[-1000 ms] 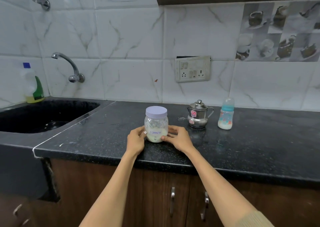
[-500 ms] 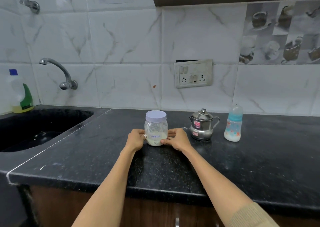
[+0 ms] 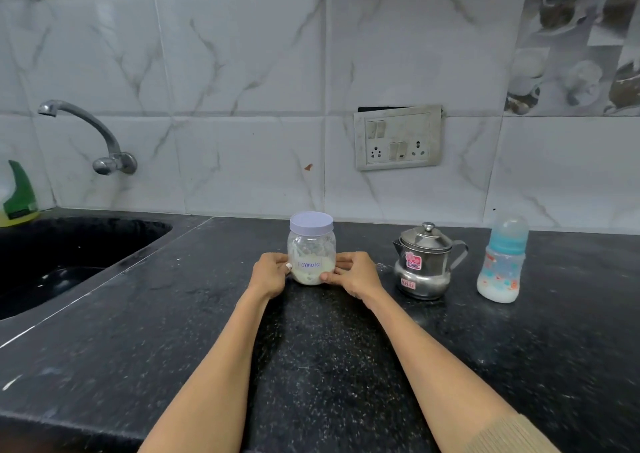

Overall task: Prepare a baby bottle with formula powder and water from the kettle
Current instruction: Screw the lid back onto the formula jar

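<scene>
On the black counter [image 3: 346, 366] in front of us stands the formula jar [image 3: 311, 250], lid [image 3: 311, 222] not yet off, and we hold its lower part from both sides: the left hand [image 3: 268, 276] and the right hand [image 3: 353, 274] have their fingers curled against the glass. To open it well, we think one hand must keep the body firm while the other goes up to turn the lid. To its right stands the kettle [image 3: 424, 262], then the baby bottle [image 3: 502, 262], closed.

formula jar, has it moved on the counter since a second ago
No. The formula jar keeps its spot left of the steel kettle and the baby bottle, with both hands still on it. Only the head camera moved closer.
</scene>
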`<state>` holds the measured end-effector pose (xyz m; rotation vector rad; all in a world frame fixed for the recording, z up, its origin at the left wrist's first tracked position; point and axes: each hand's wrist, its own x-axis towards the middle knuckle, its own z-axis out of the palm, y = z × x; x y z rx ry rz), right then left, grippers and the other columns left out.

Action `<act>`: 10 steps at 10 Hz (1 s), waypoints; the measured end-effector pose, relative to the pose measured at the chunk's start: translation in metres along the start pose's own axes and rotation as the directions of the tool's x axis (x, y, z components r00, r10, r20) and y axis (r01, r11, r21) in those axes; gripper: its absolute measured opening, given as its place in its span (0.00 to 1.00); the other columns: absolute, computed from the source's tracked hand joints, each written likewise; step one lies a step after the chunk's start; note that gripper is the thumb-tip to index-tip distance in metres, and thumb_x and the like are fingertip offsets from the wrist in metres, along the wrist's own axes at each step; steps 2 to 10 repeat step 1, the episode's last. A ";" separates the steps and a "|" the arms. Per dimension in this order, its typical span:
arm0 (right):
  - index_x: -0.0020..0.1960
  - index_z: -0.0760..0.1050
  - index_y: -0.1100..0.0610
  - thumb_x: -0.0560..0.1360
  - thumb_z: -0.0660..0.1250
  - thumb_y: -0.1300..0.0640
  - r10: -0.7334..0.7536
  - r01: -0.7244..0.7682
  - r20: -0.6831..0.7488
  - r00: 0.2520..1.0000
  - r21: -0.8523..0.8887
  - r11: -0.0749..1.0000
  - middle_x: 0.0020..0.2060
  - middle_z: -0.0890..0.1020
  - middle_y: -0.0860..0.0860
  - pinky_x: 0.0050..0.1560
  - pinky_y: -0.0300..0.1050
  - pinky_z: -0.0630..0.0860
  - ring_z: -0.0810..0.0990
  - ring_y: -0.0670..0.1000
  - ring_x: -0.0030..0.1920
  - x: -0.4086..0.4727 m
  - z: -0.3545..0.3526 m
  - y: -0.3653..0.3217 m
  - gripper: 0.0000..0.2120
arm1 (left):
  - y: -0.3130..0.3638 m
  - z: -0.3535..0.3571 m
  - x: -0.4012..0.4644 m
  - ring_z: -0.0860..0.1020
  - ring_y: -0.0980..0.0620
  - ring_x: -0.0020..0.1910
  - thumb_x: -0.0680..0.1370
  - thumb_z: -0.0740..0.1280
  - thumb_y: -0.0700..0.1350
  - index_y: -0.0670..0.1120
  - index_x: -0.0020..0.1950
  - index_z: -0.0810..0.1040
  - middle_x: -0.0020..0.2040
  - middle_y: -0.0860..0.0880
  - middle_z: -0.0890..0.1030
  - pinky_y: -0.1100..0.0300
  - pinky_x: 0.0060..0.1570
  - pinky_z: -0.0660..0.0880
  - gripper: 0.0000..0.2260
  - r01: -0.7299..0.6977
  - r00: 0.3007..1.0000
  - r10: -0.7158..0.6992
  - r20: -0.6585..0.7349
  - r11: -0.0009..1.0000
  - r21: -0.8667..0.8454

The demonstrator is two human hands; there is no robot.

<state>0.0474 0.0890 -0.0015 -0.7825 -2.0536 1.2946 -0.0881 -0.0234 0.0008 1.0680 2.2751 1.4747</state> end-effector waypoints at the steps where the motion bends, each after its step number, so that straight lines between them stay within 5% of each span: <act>1: 0.65 0.73 0.65 0.68 0.75 0.64 -0.001 0.001 0.024 1.000 -0.029 1.000 0.64 0.77 0.59 0.67 0.49 0.72 0.76 0.54 0.64 -0.015 0.001 -0.009 0.27 | 0.003 0.004 -0.012 0.77 0.49 0.52 0.79 0.60 0.37 0.39 0.56 0.79 0.50 0.46 0.79 0.59 0.52 0.70 0.10 -0.029 1.000 0.029 -0.011 0.999 0.021; 10: 0.65 0.73 0.65 0.68 0.75 0.64 -0.001 0.001 0.024 1.000 -0.029 1.000 0.64 0.77 0.59 0.67 0.49 0.72 0.76 0.54 0.64 -0.015 0.001 -0.009 0.27 | 0.003 0.004 -0.012 0.77 0.49 0.52 0.79 0.60 0.37 0.39 0.56 0.79 0.50 0.46 0.79 0.59 0.52 0.70 0.10 -0.029 1.000 0.029 -0.011 0.999 0.021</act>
